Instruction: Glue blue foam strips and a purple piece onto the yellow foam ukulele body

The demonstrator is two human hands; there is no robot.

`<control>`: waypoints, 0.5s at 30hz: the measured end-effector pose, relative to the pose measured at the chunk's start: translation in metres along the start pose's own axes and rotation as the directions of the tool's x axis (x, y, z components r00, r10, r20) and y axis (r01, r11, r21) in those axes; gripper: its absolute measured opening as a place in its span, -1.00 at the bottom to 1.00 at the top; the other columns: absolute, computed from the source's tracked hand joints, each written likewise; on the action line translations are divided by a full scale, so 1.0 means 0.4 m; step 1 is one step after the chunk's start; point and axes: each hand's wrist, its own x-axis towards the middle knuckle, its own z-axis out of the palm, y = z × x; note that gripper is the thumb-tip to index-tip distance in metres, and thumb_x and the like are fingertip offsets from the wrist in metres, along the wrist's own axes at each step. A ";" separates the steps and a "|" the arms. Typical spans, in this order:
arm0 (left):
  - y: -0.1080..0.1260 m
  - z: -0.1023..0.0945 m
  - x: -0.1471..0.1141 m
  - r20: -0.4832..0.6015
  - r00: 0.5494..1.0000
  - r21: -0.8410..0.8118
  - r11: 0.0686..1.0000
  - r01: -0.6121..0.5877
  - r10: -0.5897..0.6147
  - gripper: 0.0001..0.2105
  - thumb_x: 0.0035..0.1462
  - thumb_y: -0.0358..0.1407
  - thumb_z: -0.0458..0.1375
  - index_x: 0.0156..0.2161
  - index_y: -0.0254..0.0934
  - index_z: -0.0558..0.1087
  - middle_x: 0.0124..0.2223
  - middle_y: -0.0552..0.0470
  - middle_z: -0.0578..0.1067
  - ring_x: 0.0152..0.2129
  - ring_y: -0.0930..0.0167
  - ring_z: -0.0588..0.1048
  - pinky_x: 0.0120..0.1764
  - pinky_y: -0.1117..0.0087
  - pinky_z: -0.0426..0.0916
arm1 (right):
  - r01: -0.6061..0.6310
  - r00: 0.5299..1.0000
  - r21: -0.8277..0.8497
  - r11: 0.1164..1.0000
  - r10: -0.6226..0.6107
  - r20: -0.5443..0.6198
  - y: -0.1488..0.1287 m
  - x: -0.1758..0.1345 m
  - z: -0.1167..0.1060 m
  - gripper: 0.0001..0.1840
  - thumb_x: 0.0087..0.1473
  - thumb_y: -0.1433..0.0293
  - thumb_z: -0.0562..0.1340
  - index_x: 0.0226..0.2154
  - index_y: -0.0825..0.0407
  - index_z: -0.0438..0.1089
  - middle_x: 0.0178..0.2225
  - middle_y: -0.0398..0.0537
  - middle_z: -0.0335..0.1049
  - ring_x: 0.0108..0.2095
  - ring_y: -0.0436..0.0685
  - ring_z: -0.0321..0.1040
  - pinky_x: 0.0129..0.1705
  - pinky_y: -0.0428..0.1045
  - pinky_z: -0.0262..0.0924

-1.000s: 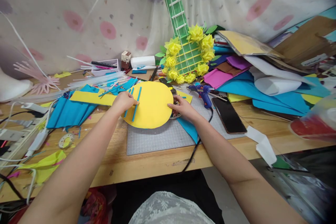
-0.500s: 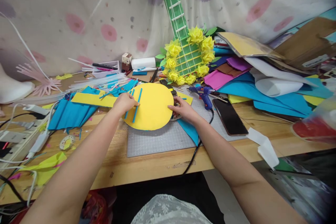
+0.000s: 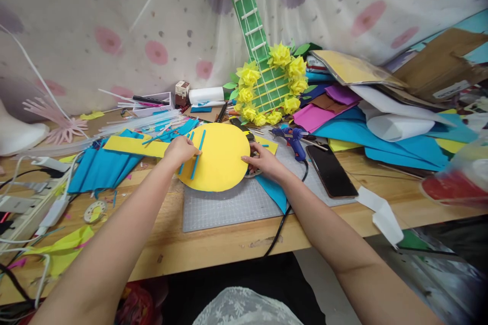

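Observation:
A yellow cardboard guitar (image 3: 224, 157) with a round body and a long neck pointing left lies over the cutting mat. Near where body and neck meet, thin blue strips (image 3: 199, 155) run across it. My left hand (image 3: 181, 151) is closed there, its fingertips at the rightmost strip; the exact grip is partly hidden. With thumb and fingers, my right hand (image 3: 263, 161) grips the right edge of the round body. Under that hand are a roll of tape, mostly covered, and a blue paper piece (image 3: 272, 192).
A blue glue gun (image 3: 292, 139) and a phone (image 3: 331, 170) lie right of the mat (image 3: 229, 210). Behind stands a green guitar (image 3: 251, 25) with yellow flowers. Paper sheets (image 3: 381, 134) pile up at right; blue crepe paper (image 3: 101, 167) and a power strip (image 3: 32, 213) are at left.
The view has shifted slightly, so things sit a little further left. Both hands keep the same places on the guitar.

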 end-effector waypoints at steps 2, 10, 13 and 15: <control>0.001 0.000 0.001 -0.002 1.000 0.004 1.000 -0.002 0.002 -0.77 -0.27 -0.22 0.27 -0.49 -0.24 0.33 -0.47 0.06 0.41 -0.47 0.35 0.41 -0.48 0.40 0.15 | -0.011 1.000 0.016 1.000 0.011 0.007 -0.001 0.000 0.000 -0.55 -0.15 0.28 0.28 -0.18 -0.01 0.16 -0.30 -0.13 0.35 -0.63 -0.10 0.25 -0.63 -0.12 0.25; 0.000 0.002 0.008 -0.003 1.000 -0.007 1.000 -0.004 0.004 -0.76 -0.29 -0.23 0.28 -0.49 -0.24 0.32 -0.47 0.06 0.41 -0.47 0.35 0.40 -0.49 0.40 0.15 | -0.001 1.000 0.009 1.000 0.001 -0.001 -0.004 -0.001 0.001 -0.58 -0.14 0.30 0.27 -0.19 0.00 0.17 -0.21 -0.08 0.33 -0.63 -0.12 0.24 -0.64 -0.12 0.24; -0.001 0.004 0.009 -0.006 1.000 -0.004 1.000 -0.006 0.006 -0.76 -0.28 -0.23 0.28 -0.48 -0.25 0.33 -0.46 0.05 0.42 -0.46 0.34 0.41 -0.49 0.40 0.15 | 0.002 1.000 -0.006 1.000 -0.002 -0.004 -0.004 0.001 0.001 -0.57 -0.14 0.29 0.28 -0.19 0.00 0.17 -0.17 -0.06 0.32 -0.62 -0.12 0.26 -0.64 -0.11 0.25; 0.000 0.005 0.010 -0.011 1.000 -0.007 1.000 -0.004 0.004 -0.75 -0.29 -0.24 0.28 -0.48 -0.25 0.33 -0.46 0.04 0.42 -0.45 0.34 0.42 -0.49 0.40 0.16 | 0.001 1.000 -0.017 1.000 -0.002 -0.006 -0.005 0.001 0.001 -0.56 -0.14 0.28 0.28 -0.18 0.00 0.17 -0.18 -0.06 0.33 -0.62 -0.11 0.27 -0.63 -0.11 0.26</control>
